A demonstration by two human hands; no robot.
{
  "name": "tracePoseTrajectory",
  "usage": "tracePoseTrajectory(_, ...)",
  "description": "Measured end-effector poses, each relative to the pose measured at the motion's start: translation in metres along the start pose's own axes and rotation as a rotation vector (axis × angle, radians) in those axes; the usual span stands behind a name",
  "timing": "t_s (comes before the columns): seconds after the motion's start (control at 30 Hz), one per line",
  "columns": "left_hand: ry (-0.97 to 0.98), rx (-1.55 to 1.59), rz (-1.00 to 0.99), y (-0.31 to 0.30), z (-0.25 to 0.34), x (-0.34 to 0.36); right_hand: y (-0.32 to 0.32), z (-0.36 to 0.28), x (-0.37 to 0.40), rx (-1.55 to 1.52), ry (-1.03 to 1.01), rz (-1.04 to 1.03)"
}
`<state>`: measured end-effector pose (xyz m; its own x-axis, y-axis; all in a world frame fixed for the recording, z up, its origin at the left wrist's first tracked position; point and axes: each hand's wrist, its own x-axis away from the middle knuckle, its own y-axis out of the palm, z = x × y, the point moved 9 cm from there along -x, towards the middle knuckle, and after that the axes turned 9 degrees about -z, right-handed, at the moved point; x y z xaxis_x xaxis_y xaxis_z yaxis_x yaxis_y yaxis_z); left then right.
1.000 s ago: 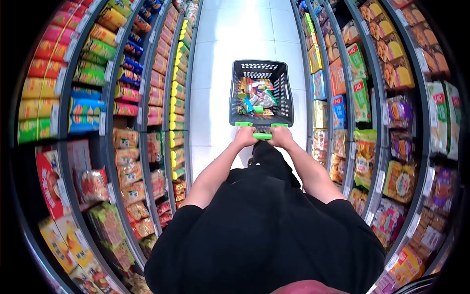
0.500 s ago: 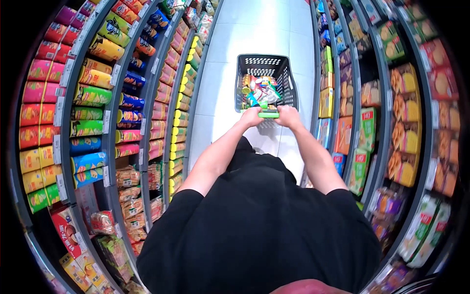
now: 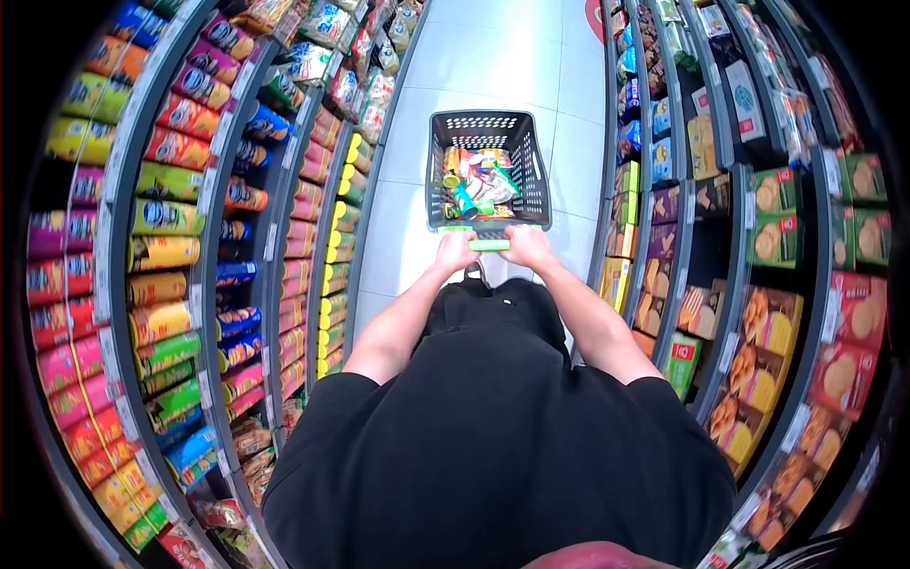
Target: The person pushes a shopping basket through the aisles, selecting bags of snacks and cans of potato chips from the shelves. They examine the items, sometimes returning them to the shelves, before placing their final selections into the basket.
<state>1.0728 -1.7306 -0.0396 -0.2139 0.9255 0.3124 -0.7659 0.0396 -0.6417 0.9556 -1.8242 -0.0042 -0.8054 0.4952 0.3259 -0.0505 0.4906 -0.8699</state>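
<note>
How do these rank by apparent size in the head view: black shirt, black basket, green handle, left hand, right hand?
1. Black shirt, swelled by nearness to the camera
2. Black basket
3. Left hand and right hand: too alike to rank
4. Green handle, its visible part

Packages [image 3: 481, 180] lie in basket [image 3: 536, 185]. Handle [image 3: 489, 246] at basket's near edge; person [image 3: 502, 427] behind basket. Canister shelves [image 3: 117, 275] left of basket, box shelves [image 3: 813, 237] right of it. Floor [image 3: 578, 152] beneath and beyond basket.
</note>
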Motion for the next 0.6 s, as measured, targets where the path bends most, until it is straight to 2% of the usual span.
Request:
tracePoseTrajectory(0.17,-0.087,-0.003,-0.041,-0.081,-0.002,-0.089,-0.065,0.015,-0.094,-0.148,0.060,0.104)
tracePoseTrajectory(0.23,0.090,-0.174,0.138,-0.119,0.019,-0.117,-0.080,0.022,-0.132,-0.117,-0.034,0.146)
tracePoseTrajectory(0.3,0.019,-0.190,0.040,-0.121,0.012,-0.145,-0.086,0.030,-0.161,-0.112,-0.085,0.126)
tracePoseTrajectory(0.37,-0.006,-0.173,0.271,-0.142,0.015,-0.159,-0.102,0.039,-0.184,-0.171,-0.101,0.112)
tracePoseTrajectory(0.4,-0.168,-0.111,0.338,-0.145,0.011,-0.163,-0.115,0.044,-0.197,-0.203,-0.117,0.112)
tracePoseTrajectory(0.43,-0.187,-0.089,0.341,-0.145,0.012,-0.174,-0.118,0.041,-0.218,-0.190,-0.124,0.088)
tracePoseTrajectory(0.5,-0.450,0.157,0.640,-0.158,0.010,-0.190,-0.135,0.053,-0.250,-0.221,-0.162,0.112)
tracePoseTrajectory(0.53,-0.477,0.286,0.620,-0.157,0.000,-0.216,-0.149,0.058,-0.266,-0.262,-0.203,0.150)
tracePoseTrajectory(0.6,-0.496,0.313,0.669,-0.170,-0.006,-0.263,-0.163,0.070,-0.304,-0.312,-0.230,0.125)
